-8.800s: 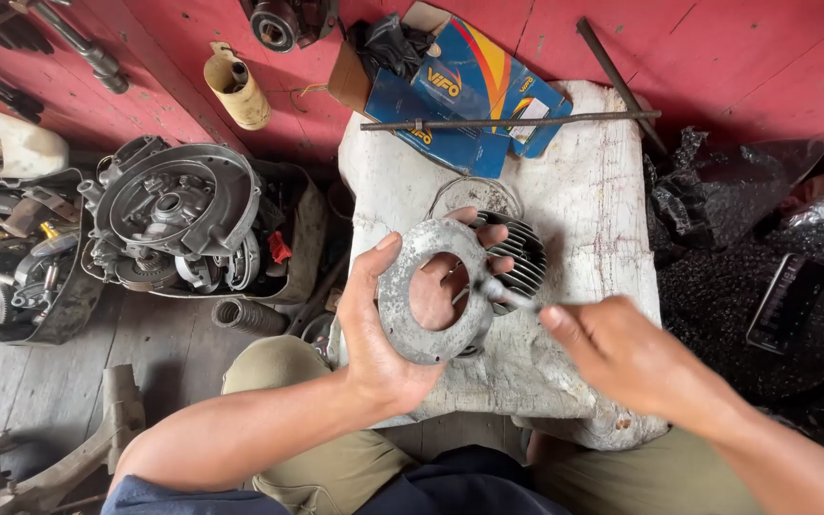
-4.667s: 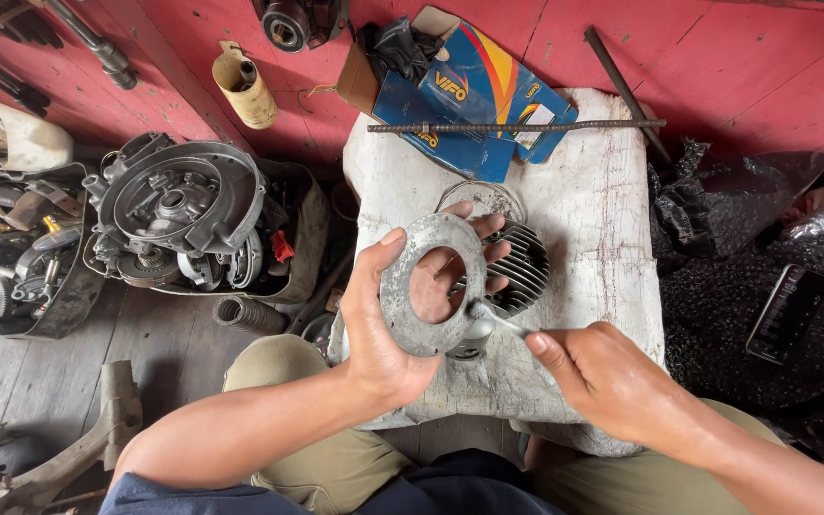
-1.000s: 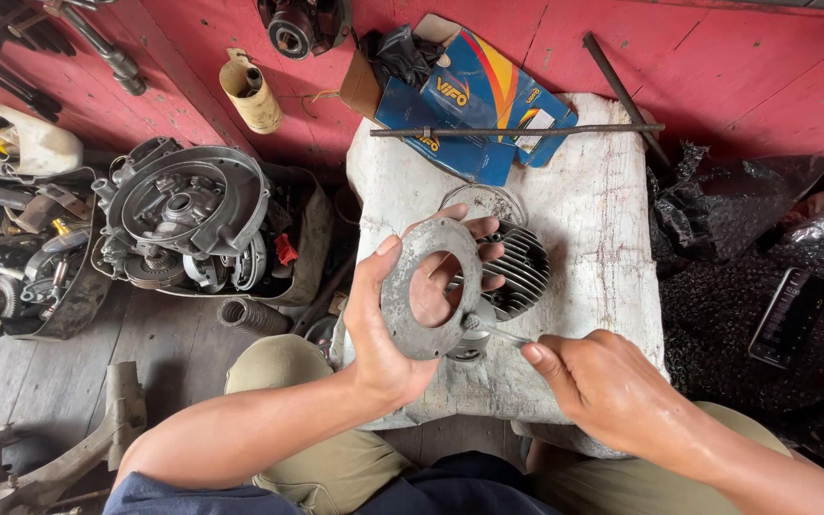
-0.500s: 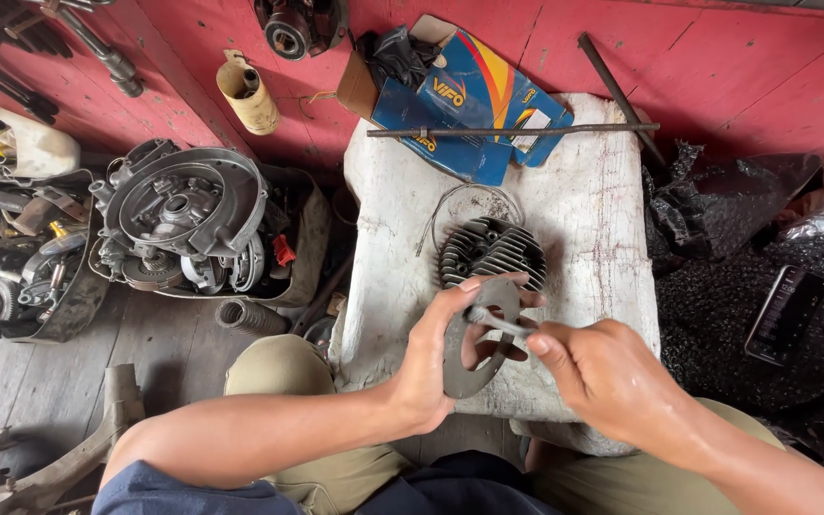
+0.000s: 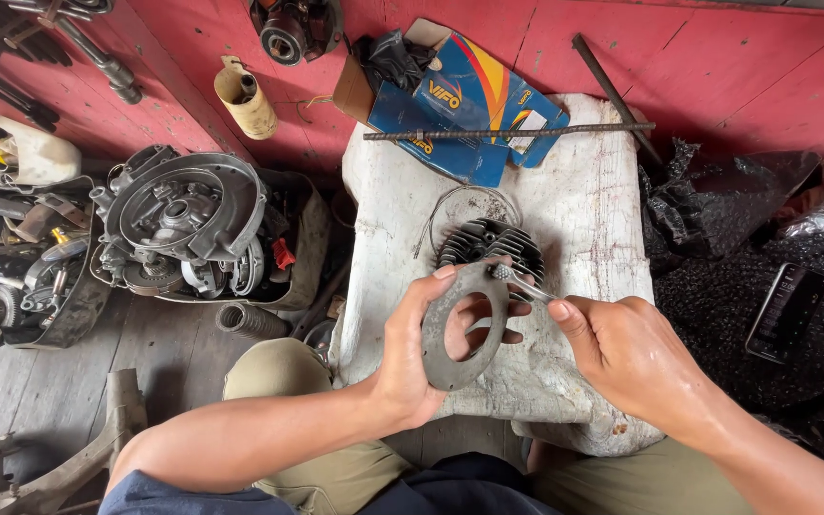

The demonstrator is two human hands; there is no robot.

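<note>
Block: pale grey stone block (image 5: 584, 210) with a worn, chipped top, its long axis running away from the person toward the red-painted wall (image 5: 736, 57); its near edge sits just above the person's knees, and bare top shows on its right half.
Engine part: grey round metal engine casing (image 5: 183, 215) in a dark tray left of the block, well apart from both hands.
Box: blue cardboard box (image 5: 469, 100) with orange and yellow stripes, lying at the block's far edge, against the wall.
Rod: thin dark metal rod (image 5: 507, 132) lying crosswise over the box and the block's far edge.
Cylinder: dark finned metal cylinder (image 5: 488, 246) lying on the block's middle, just behind the ring, partly hidden by it.
Left hand: left hand (image 5: 412, 353) wrapped round the ring's left rim, thumb on the near face, fingers showing through the hole.
Ring: flat grey oval gasket ring (image 5: 464, 324) with a large centre hole, held above the block's near half; its face is turned to the camera, its long axis tilted from lower left to upper right.
Right hand: right hand (image 5: 631, 358) curled, thumb and forefinger pinching the tool's near end.
Tool: thin metal scraper (image 5: 519, 281) pointing up and left, its tip touching the ring's upper right edge.
Room: floor to the left crowded with parts; black plastic sheeting (image 5: 717, 286) to the right.
</note>
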